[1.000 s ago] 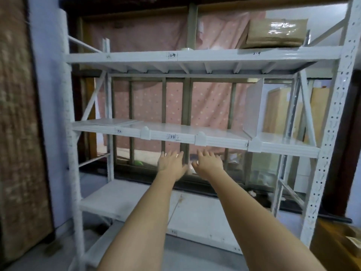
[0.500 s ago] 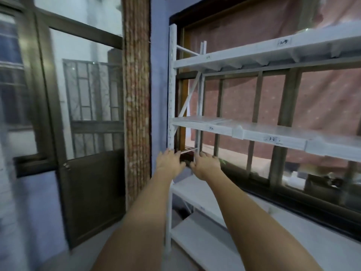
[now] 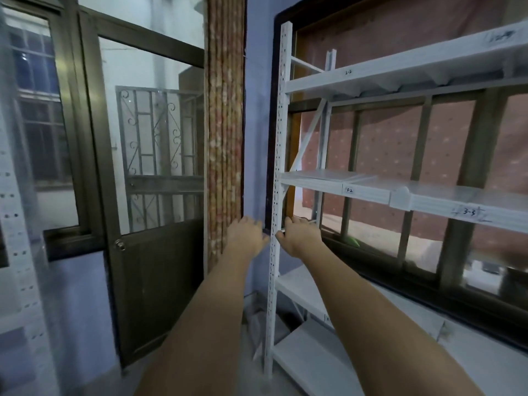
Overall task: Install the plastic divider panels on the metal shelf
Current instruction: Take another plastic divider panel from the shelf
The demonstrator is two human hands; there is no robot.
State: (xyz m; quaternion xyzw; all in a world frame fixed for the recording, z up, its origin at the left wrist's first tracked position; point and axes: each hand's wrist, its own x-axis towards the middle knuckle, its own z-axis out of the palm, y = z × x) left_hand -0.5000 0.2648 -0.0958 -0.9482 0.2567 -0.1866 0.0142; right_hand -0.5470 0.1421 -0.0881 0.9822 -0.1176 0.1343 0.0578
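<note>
The white metal shelf (image 3: 400,192) fills the right of the view, its front post between two outstretched arms. A flat pale sheet, perhaps a divider panel (image 3: 325,176), lies on its middle level. Left hand (image 3: 247,237) and right hand (image 3: 300,235) are open and empty: this looks like a fetching step, so the next move needs a panel picked up. A second ago the view faced the shelf squarely; now it has swung left toward the door (image 3: 160,252).

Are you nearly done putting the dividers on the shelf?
Not nearly. Done: a white clip piece sits on the front edge of the middle shelf; no upright panel shows here. In hand: nothing; the left hand and right hand reach out empty beside the post. Left: flat sheets lie on that shelf, maybe panels waiting.
</note>
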